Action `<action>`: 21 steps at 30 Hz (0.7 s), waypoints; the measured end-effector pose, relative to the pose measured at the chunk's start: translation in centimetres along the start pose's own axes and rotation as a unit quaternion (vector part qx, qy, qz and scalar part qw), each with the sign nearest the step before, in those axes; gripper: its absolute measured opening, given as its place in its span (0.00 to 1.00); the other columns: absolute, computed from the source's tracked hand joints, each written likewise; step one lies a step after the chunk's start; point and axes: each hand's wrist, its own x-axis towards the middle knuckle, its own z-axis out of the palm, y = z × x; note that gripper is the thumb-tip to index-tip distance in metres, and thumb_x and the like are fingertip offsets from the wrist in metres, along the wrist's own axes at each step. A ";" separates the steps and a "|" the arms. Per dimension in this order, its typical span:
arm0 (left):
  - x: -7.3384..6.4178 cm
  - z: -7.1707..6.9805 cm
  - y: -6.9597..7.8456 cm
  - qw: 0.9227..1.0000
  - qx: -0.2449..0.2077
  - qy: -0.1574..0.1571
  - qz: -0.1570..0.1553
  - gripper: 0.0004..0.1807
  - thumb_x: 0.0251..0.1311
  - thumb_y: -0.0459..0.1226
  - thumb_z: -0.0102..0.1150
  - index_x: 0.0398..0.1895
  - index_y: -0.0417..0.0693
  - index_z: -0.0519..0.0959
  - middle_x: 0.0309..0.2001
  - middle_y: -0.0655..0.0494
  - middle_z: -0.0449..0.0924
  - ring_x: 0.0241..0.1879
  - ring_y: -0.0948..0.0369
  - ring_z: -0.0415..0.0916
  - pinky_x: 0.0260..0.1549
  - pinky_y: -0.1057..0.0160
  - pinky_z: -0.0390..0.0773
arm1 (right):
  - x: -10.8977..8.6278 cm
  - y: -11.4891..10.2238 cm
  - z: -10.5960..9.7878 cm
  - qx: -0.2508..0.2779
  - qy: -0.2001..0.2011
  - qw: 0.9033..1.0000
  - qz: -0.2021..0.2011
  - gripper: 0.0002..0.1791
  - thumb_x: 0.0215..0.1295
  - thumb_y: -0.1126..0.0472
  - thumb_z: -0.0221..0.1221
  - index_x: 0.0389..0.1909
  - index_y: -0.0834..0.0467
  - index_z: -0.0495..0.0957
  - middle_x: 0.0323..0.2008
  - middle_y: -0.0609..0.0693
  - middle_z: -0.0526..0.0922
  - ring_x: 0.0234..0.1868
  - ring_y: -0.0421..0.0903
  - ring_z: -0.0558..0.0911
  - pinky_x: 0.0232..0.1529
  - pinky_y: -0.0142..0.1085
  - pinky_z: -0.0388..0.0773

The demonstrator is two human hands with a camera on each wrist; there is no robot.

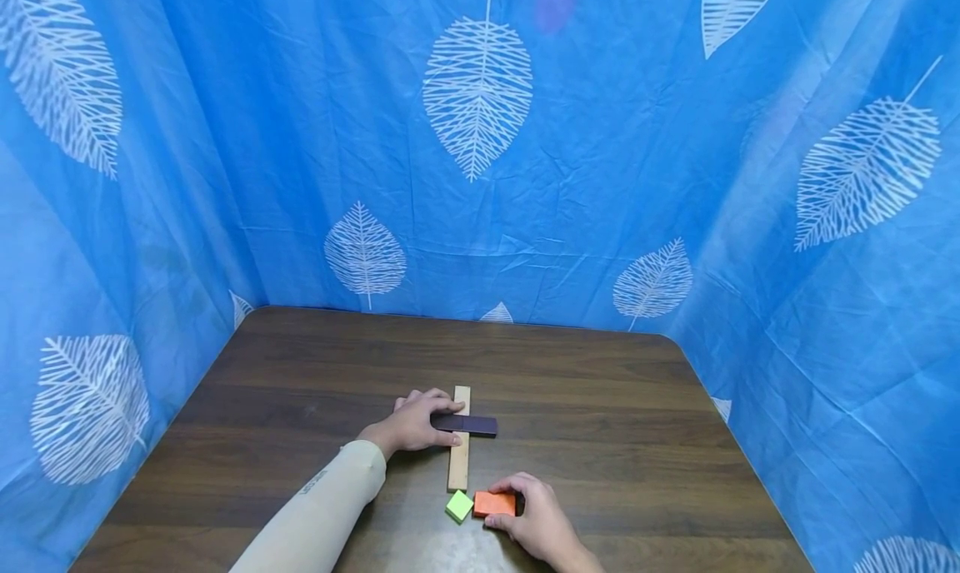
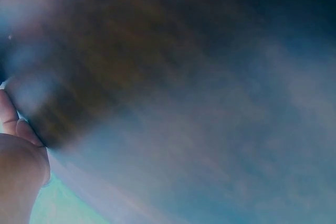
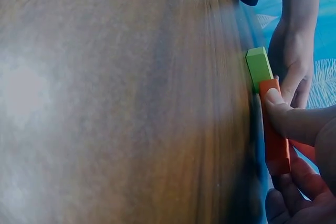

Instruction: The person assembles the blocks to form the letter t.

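A dark purple block (image 1: 480, 426) lies crosswise over a long pale wooden strip (image 1: 458, 466) on the table. The left hand (image 1: 414, 423) holds the purple block near its left end, thumb on the near side and index finger on the far side, both fingertips over the strip. The right hand (image 1: 542, 519) grips an orange rectangular block (image 1: 493, 504) between thumb and fingers, also seen in the right wrist view as an orange block (image 3: 275, 135). A small green block (image 1: 459, 506) sits beside the orange one, close to the strip's near end.
The brown wooden table (image 1: 637, 440) spreads around the blocks. Blue curtains (image 1: 570, 223) with white leaf prints stand behind it and on both sides. In the left wrist view most of the picture is blurred.
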 end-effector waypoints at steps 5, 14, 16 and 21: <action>0.1 0.0 0.0 1.000 -0.001 -0.003 -0.004 0.37 0.54 0.60 0.70 0.67 0.62 0.77 0.65 0.54 0.71 0.60 0.49 0.65 0.59 0.36 0.57 | -0.1 0.0 -0.1 0.000 -0.014 1.000 0.013 0.17 0.49 0.53 0.78 0.40 0.51 0.87 0.39 0.37 0.83 0.42 0.38 0.80 0.46 0.38 0.76; 0.2 0.2 -0.2 1.000 -0.001 0.000 0.005 0.36 0.54 0.60 0.70 0.66 0.61 0.78 0.63 0.55 0.72 0.60 0.49 0.64 0.57 0.38 0.58 | -0.2 0.1 0.1 0.014 -0.028 0.999 0.022 0.17 0.49 0.52 0.78 0.40 0.52 0.87 0.37 0.36 0.82 0.41 0.37 0.79 0.45 0.37 0.76; 0.2 0.2 -0.3 1.000 0.000 0.000 0.004 0.36 0.54 0.60 0.70 0.66 0.61 0.78 0.63 0.55 0.72 0.60 0.49 0.64 0.57 0.39 0.58 | -0.1 0.1 0.1 0.014 -0.028 0.999 0.022 0.17 0.50 0.52 0.78 0.40 0.52 0.87 0.37 0.36 0.81 0.41 0.37 0.79 0.45 0.37 0.76; 0.2 0.1 -0.1 1.000 0.006 0.001 0.002 0.36 0.53 0.61 0.71 0.66 0.61 0.78 0.63 0.55 0.72 0.60 0.49 0.65 0.57 0.38 0.59 | -0.1 0.0 0.2 0.014 -0.027 0.999 0.025 0.17 0.49 0.52 0.79 0.39 0.51 0.87 0.37 0.35 0.81 0.40 0.37 0.79 0.45 0.36 0.75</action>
